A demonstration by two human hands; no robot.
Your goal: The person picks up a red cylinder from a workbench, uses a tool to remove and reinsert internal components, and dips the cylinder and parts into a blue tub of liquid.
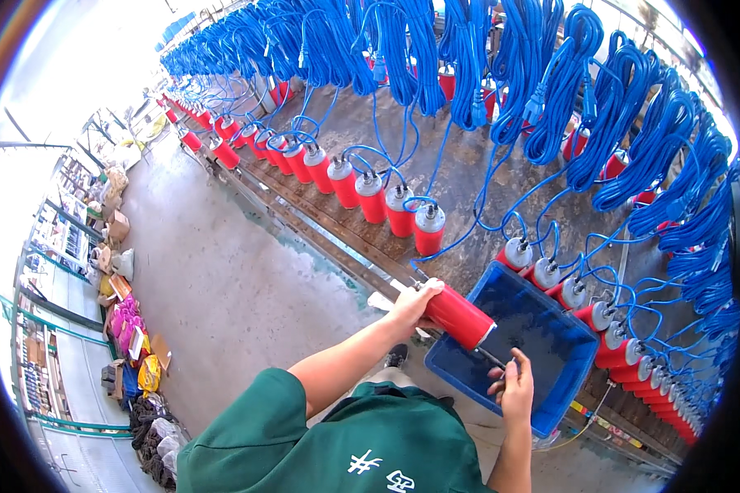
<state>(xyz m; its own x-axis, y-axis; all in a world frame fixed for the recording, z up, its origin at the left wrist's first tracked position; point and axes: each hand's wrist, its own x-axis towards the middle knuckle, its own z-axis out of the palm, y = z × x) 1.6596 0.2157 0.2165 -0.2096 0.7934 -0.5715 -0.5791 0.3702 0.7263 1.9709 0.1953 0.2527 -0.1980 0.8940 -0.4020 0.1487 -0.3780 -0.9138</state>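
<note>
My left hand (413, 309) is wrapped round the cable end of a red cylindrical motor (462, 316), which tilts down to the right over the near left side of a blue plastic tub (585, 355). A thin metal rod (490, 358) sticks out from the motor's lower end. My right hand (514, 386) has its fingers curled round the far end of this rod, above the tub. Whether the rod is the motor's own shaft or a tool, I cannot tell. Dark, wet-looking liquid seems to lie in the tub.
Red motors with grey tops (370, 197) stand in a row along the bench edge, and more motors (612, 329) line the right. Coiled blue cables (551, 90) hang behind them. At far left, bags and boxes (127, 324) lie by a shelf rack (45, 341).
</note>
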